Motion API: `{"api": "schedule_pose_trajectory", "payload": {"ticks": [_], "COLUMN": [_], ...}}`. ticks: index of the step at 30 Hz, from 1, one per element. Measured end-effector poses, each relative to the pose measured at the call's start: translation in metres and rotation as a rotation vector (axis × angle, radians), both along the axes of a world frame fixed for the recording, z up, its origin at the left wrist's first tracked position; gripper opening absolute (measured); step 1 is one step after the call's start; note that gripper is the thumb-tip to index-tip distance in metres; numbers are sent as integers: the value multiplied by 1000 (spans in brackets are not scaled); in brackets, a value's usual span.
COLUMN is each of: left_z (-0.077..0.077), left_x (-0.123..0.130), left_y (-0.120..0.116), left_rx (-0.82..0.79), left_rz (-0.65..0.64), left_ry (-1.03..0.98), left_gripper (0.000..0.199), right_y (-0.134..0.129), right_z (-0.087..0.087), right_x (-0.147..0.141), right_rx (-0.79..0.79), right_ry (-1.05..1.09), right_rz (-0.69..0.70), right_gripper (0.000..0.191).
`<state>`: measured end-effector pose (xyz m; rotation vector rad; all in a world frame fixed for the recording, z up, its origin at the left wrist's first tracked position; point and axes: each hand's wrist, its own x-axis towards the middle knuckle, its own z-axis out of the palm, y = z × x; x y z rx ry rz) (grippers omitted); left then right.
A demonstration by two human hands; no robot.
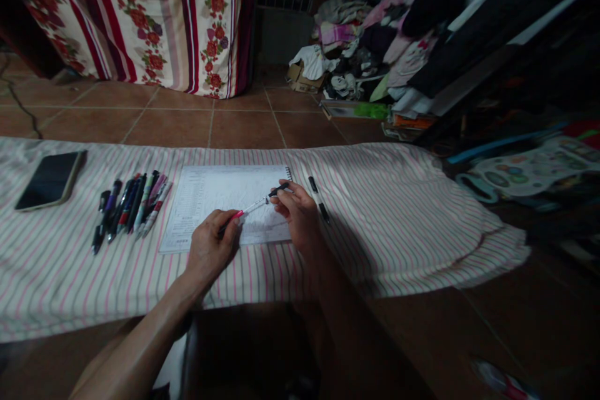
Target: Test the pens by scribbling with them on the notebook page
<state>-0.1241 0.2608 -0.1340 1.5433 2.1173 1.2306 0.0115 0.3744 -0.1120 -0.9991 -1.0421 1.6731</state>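
Over a spiral notebook (187, 200), my left hand (212, 242) pinches the pink-and-dark end of a pen (238, 214). My right hand (299, 212) grips a black pen part (280, 189) between thumb and fingers. A thin, pale length, perhaps a refill, runs between the two hands; whether it joins both pieces I cannot tell. Right of the notebook lie two black pen pieces, an upper one (313, 184) and a lower one (324, 212). To the left, several pens (135, 203) in mixed colours lie side by side.
A striped cloth (398, 219) covers the low surface under everything. At its far left lies a phone (49, 180). Beyond are a tiled floor (178, 125), a floral curtain (159, 19) and a heap of clothes (365, 37) beside a cardboard box (304, 80).
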Motion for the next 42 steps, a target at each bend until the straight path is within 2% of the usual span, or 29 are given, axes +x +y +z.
{"api": "schedule_pose_trajectory", "payload": {"ticks": [20,42], "left_z": [-3,3], "left_x": [0,1], "left_y": [1,1], "left_rx": [4,1], "left_rz": [-11,-7], "left_ry": [16,15], "left_gripper": [28,27], "right_y": [-3,-4], "right_z": [1,3], "right_x": [-3,-1], "right_rx": [-2,13], "right_ry": [-44,-68], "right_rz": [16,21], "right_gripper": [39,38]}}
